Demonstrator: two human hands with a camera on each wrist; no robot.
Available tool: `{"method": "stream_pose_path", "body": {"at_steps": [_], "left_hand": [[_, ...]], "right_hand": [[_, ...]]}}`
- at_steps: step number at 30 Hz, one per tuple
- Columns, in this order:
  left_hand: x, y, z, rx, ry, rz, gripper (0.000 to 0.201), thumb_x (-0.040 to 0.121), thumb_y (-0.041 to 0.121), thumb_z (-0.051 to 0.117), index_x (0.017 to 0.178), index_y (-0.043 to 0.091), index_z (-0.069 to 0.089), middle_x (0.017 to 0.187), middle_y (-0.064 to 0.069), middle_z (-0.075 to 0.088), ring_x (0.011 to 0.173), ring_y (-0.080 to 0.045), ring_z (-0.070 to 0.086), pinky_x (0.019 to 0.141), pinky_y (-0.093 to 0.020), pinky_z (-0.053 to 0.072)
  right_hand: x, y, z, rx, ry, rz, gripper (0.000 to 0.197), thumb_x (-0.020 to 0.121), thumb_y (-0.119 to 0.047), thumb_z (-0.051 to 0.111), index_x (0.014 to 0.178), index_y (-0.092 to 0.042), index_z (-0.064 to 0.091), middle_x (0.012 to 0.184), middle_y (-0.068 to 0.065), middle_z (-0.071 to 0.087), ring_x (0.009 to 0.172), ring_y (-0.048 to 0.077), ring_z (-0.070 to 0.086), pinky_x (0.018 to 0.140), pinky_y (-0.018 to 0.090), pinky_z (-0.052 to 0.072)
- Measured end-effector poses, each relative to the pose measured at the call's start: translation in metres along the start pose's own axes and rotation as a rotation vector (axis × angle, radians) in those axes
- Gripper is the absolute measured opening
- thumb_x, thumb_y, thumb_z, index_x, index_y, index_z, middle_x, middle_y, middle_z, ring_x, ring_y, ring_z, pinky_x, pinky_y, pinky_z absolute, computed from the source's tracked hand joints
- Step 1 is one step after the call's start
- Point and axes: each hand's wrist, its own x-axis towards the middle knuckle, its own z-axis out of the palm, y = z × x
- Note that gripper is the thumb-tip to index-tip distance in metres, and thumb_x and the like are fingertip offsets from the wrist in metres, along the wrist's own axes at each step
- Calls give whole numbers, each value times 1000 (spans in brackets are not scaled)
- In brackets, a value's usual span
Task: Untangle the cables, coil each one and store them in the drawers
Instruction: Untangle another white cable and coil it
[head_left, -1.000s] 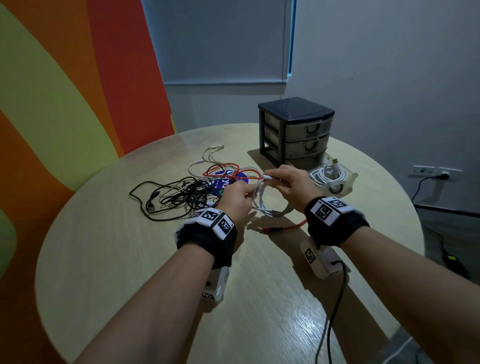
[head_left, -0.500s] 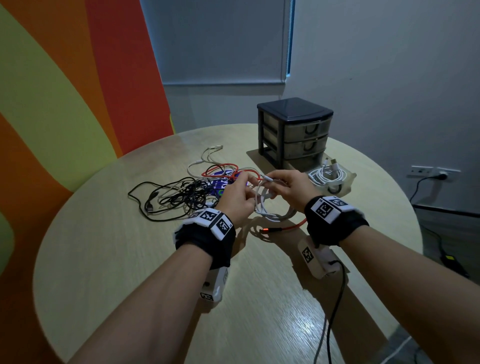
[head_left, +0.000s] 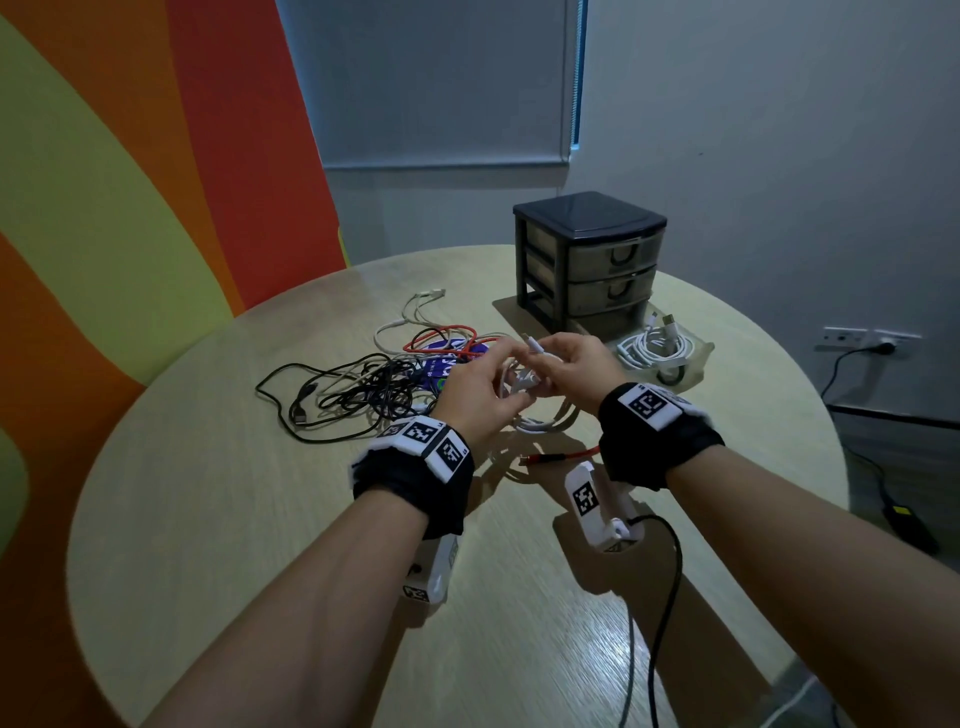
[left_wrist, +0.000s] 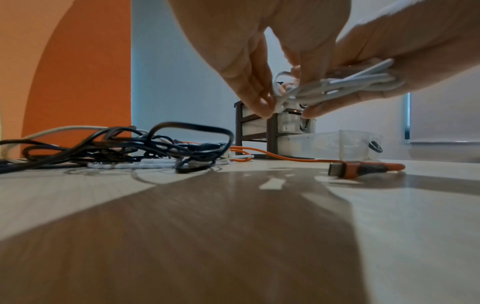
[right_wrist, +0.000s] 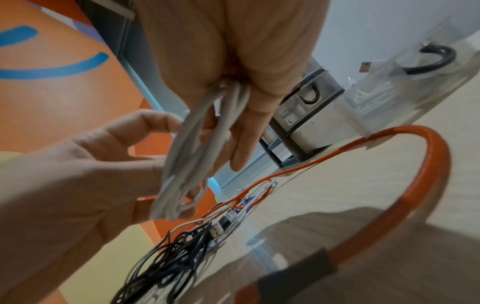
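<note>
Above the middle of the round table (head_left: 260, 519), both hands hold a coiled white cable (head_left: 543, 423). My right hand (head_left: 550, 358) grips the bundled loops (right_wrist: 197, 156) in its curled fingers. My left hand (head_left: 514, 389) pinches a small white loop at the coil's end (left_wrist: 279, 90) with its fingertips (left_wrist: 262, 107). A tangle of black cables (head_left: 358, 395) with white strands lies to the left. A red-orange cable (head_left: 447, 338) runs under the hands, and its plug (left_wrist: 363, 168) lies on the table. The dark drawer unit (head_left: 592, 260) stands behind.
The lowest drawer (head_left: 696, 358) sits pulled out on the table to the right of the hands, with a coiled white cable (head_left: 654, 348) in it. A black wire (head_left: 654, 597) trails from my right wrist camera over the table's near edge. A wall socket (head_left: 872, 340) is at far right.
Both hands stay together on the white cable. My left fingers have worked round the coil's end near the right hand. The other cables have not moved.
</note>
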Motion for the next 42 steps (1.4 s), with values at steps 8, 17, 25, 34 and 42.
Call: {"method": "stream_pose_path", "body": {"at_steps": [8,17,25,34,42], "left_hand": [[8,-9,2,167,120,41,21,86,13,61,107,8,62,102,-11,61,100,-25,49,80,-24,31],[6,-7,0,112,237,96,14,85,11,64,97,4,66,115,-9,53,109,-16,42,88,-17,27],[4,0,1,-25,366,205,7,85,10,63,91,6,61,88,4,54,84,-14,51,72,-23,39],[6,-5,4,-59,188,47,13,93,19,55,103,12,50,86,-4,61,75,-21,63,63,-27,51],[6,0,7,7,118,65,35,95,20,52,129,17,50,97,2,57,90,-13,56,76,-18,41]], "right_hand": [[-6,-7,6,238,-164,21,25,98,-7,41,116,4,56,82,6,59,70,12,57,70,20,52],[-10,-14,4,-126,-112,16,23,96,-4,45,111,-5,63,84,5,66,51,14,64,49,25,56],[-15,-16,3,-379,-130,3,19,98,-9,41,99,-10,60,99,12,68,45,18,62,36,22,47],[-12,-17,-3,-254,-156,8,21,95,-15,48,107,-2,60,87,12,62,48,14,55,37,18,42],[-12,-20,-15,168,-215,130,30,96,-13,47,116,6,57,88,8,59,59,18,56,53,28,48]]}}
